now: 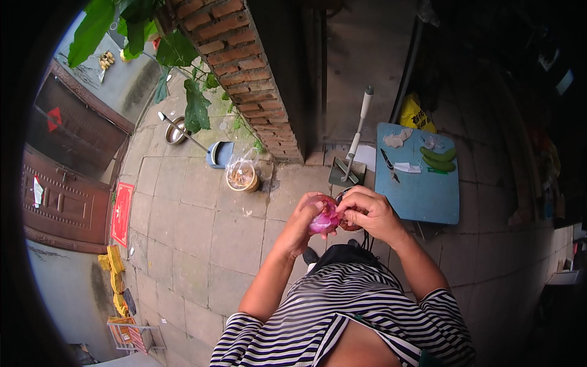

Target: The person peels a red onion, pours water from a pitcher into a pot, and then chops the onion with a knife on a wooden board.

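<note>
A red onion, purple and glossy with a pale streak, rests in my left hand, whose fingers wrap round its side. The fingers of my right hand are pinched together at the onion's right side, on what looks like a bit of its skin. Both hands are held close together in front of my body. Behind the right fingers is a dark, reddish round thing, mostly hidden, so I cannot tell its kind.
To the right, a blue table bears green gourds, a knife and a crumpled plastic bag. Ahead stand a long-handled dustpan, a lined bucket, a blue dustpan and a brick pillar.
</note>
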